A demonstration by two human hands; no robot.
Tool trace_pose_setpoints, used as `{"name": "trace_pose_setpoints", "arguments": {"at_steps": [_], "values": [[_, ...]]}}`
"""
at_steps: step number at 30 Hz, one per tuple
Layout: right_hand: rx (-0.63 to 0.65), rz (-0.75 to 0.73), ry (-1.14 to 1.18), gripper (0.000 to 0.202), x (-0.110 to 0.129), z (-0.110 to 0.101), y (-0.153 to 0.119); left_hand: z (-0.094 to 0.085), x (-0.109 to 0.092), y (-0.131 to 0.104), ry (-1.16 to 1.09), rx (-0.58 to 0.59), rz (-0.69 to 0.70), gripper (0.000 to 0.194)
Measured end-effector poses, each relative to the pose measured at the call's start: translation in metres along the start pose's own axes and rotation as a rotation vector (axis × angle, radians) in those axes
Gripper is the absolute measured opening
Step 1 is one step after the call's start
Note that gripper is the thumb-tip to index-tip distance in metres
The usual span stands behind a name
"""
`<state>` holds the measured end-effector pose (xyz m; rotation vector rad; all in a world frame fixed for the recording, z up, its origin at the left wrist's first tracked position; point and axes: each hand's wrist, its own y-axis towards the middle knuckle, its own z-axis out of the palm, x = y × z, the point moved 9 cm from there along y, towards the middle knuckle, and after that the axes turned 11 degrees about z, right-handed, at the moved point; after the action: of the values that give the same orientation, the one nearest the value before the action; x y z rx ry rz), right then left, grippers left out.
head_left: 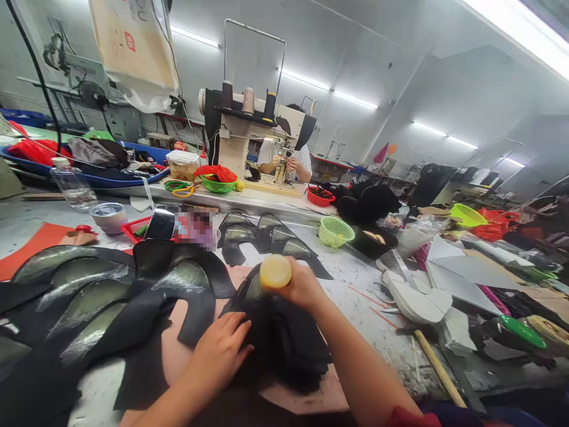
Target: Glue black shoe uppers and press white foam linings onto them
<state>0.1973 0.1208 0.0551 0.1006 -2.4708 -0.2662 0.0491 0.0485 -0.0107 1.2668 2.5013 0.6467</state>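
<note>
I had my right hand (pixel 304 287) wrapped around a yellow tool (pixel 274 271), its round end facing up and away from the wrist; from the head camera I could not tell what kind of tool it was. The stack of black pieces (pixel 296 341) lay directly below that grip, with the tool over its far end; whether the two touched, I could not make out. My left hand (pixel 224 344) was clamped on nothing: its fingers rested on the near left side of the stack, slightly apart, with the thumb pointing toward the right hand.

Left of both hands, I saw more black pieces (pixel 95 290) overlapping in a row, with shiny curved patches on them. Another group of dark pieces (pixel 272 234) lay just beyond the yellow tool. Ahead and to the right of the grip stood a green basket (pixel 335 232). Farther right of my right hand were white pieces (pixel 418 299), and nearer me, beside that forearm, a hammer (pixel 440 369) with a wooden handle. Well beyond the grip I could see a sewing machine (pixel 233 148), with a co-worker (pixel 267 155) seated behind it, both hands near its needle.
</note>
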Motion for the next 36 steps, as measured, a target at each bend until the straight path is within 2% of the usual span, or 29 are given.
{"name": "trace_pose_setpoints", "arguments": {"at_steps": [2, 6, 7, 9, 10, 11, 13, 14, 16, 18, 22, 25, 26, 28, 32, 34, 36], "values": [[0.083, -0.038, 0.019, 0.047, 0.000, 0.004, -0.001, -0.001, 0.001, 0.005, -0.020, 0.030, -0.019, 0.018], [-0.119, 0.119, 0.039, 0.051, -0.020, -0.019, -0.002, -0.001, 0.006, 0.017, -0.071, 0.102, -0.070, 0.013], [-0.093, 0.103, 0.052, 0.052, -0.020, -0.017, -0.003, 0.000, 0.009, 0.019, -0.085, 0.116, -0.095, 0.014], [0.048, 0.010, 0.078, 0.051, -0.013, -0.007, -0.007, 0.003, 0.017, 0.022, -0.115, 0.130, -0.156, 0.013], [0.088, -0.019, 0.090, 0.051, -0.011, -0.004, -0.010, 0.004, 0.021, 0.021, -0.130, 0.124, -0.188, 0.013], [0.075, -0.013, 0.098, 0.051, -0.013, -0.006, -0.011, 0.005, 0.026, 0.020, -0.146, 0.107, -0.216, 0.011], [-0.057, 0.069, 0.109, 0.051, -0.024, -0.020, -0.011, 0.007, 0.034, 0.017, -0.177, 0.038, -0.260, 0.013], [-0.099, 0.104, 0.113, 0.051, -0.029, -0.025, -0.012, 0.007, 0.038, 0.014, -0.189, 0.000, -0.276, 0.020], [-0.047, 0.088, 0.111, 0.051, -0.031, -0.023, -0.014, 0.011, 0.044, 0.009, -0.201, -0.047, -0.308, 0.037], [0.032, 0.034, 0.116, 0.050, -0.029, -0.018, -0.016, 0.017, 0.050, 0.005, -0.205, -0.043, -0.350, 0.046], [-0.080, 0.103, 0.165, 0.051, -0.043, -0.034, -0.018, 0.024, 0.056, 0.002, -0.217, 0.004, -0.411, 0.046], [0.030, 0.051, 0.152, 0.050, -0.045, -0.026, -0.019, 0.020, 0.054, 0.005, -0.228, -0.013, -0.404, 0.045], [0.028, 0.044, 0.159, 0.050, -0.047, -0.027, -0.019, 0.017, 0.053, 0.006, -0.235, -0.028, -0.402, 0.043], [-0.107, 0.100, 0.224, 0.053, -0.061, -0.038, -0.022, 0.014, 0.052, 0.008, -0.263, -0.048, -0.423, 0.040], [-0.516, 0.330, 0.436, 0.059, -0.106, -0.065, -0.050, 0.009, 0.057, 0.008, -0.375, -0.036, -0.566, 0.040], [-0.614, 0.423, 0.577, 0.056, -0.128, -0.067, -0.070, 0.008, 0.062, 0.008, -0.480, -0.025, -0.659, 0.049], [-0.656, 0.486, 0.759, 0.053, -0.148, -0.064, -0.089, 0.008, 0.067, 0.013, -0.639, -0.013, -0.712, 0.048]]}}
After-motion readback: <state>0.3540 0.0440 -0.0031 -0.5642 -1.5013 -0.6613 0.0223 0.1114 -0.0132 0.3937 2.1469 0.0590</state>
